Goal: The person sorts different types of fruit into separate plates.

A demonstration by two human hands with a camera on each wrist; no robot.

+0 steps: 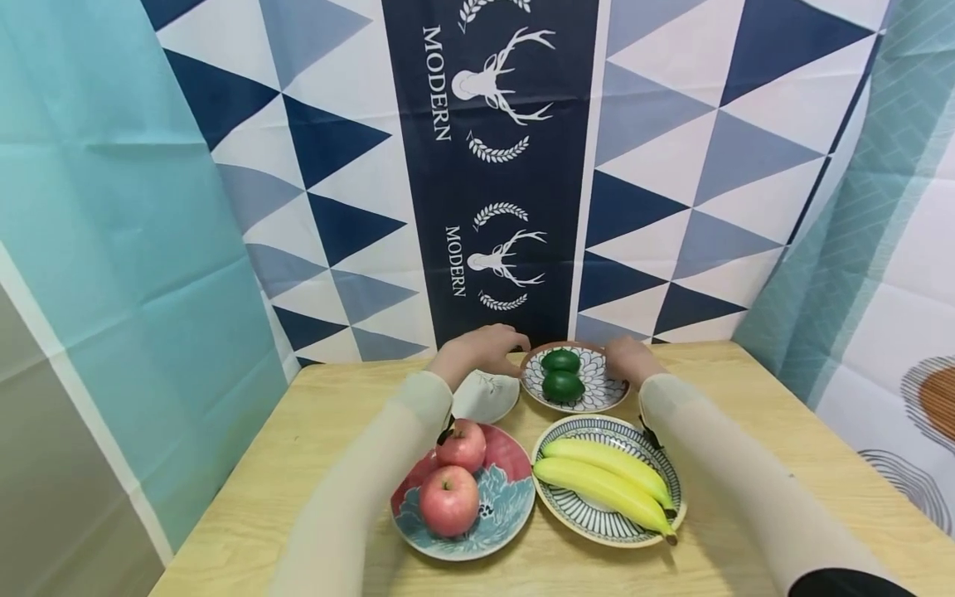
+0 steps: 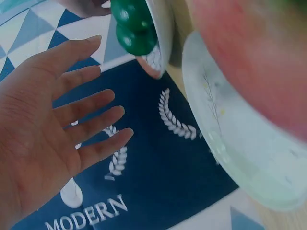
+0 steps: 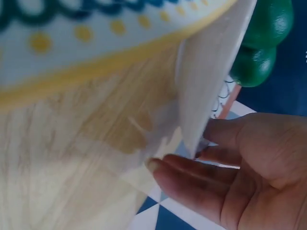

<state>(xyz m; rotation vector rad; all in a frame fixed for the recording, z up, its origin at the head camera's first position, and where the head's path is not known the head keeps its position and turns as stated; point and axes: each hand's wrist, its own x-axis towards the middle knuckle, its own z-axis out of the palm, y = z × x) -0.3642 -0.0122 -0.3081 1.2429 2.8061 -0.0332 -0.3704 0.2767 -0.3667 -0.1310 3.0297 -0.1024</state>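
Observation:
A patterned plate with a brown rim (image 1: 597, 388) at the back holds two dark green avocados (image 1: 563, 386). My right hand (image 1: 630, 361) pinches its right rim; in the right wrist view the thumb (image 3: 223, 132) is on the upper side and the fingers are at the edge and underneath. My left hand (image 1: 485, 348) is near the plate's left rim, above a pale plate (image 1: 485, 400). In the left wrist view its fingers (image 2: 91, 105) are spread and hold nothing, and a gap separates them from the avocado plate.
In front, a red and blue plate (image 1: 503, 506) holds two red apples (image 1: 449, 500), partly under my left forearm. To its right, an oval patterned dish (image 1: 597, 535) holds two yellow bananas (image 1: 604, 485). A patterned curtain (image 1: 500, 182) hangs behind the wooden table (image 1: 283, 464).

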